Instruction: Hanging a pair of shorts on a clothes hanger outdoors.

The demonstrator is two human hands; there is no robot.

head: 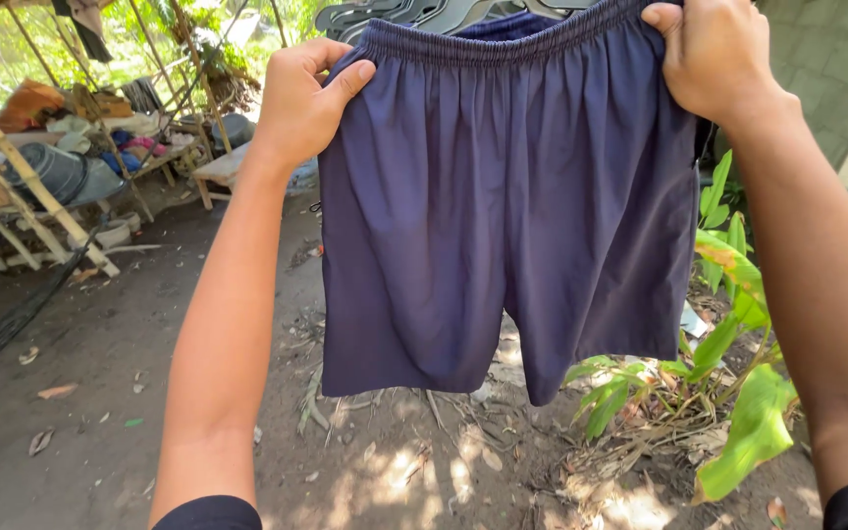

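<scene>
Head view: gripping navy shorts (503, 206) by the waistband, left hand (301, 103) and right hand (709, 59) pinching shut, risking a slip onto the dirt ground (100, 393).

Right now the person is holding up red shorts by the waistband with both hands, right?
Not quite. The shorts are dark navy blue, not red, as the head view shows. The rest is right: the left hand and the right hand each grip the elastic waistband at a corner, and the shorts hang down between them.
</scene>
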